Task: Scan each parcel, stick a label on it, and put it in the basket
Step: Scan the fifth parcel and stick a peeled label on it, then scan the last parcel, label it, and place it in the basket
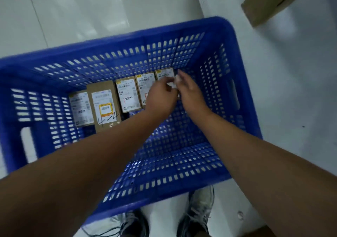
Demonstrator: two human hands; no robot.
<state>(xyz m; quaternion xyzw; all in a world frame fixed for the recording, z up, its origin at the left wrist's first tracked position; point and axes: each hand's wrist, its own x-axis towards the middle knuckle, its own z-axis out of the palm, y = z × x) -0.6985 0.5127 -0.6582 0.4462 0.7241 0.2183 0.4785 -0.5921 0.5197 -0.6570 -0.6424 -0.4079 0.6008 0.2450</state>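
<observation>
Five small brown parcels lie in a row along the far wall of the blue basket (242, 94), each face up with a white shipping label. The leftmost parcel (81, 108) sits partly under the second parcel (104, 105), which carries an orange-bordered sticker and pen marks. The third parcel (128, 96) shows printed characters on its label. The fourth parcel (144, 85) is half covered by the left hand (160, 98), and the fifth parcel (165, 74) shows only its top edge and barcode above both hands.

The picture is blurred, so the label print is mostly unreadable. A small white piece (173, 85), perhaps a label, shows between the fingertips, but I cannot tell which hand holds it or whether it is stuck down.

Both arms reach down into the basket from the near side. The left hand is curled, fingers pinched toward the white piece. The right hand (189, 91) meets it, fingers bent, tips together.
</observation>
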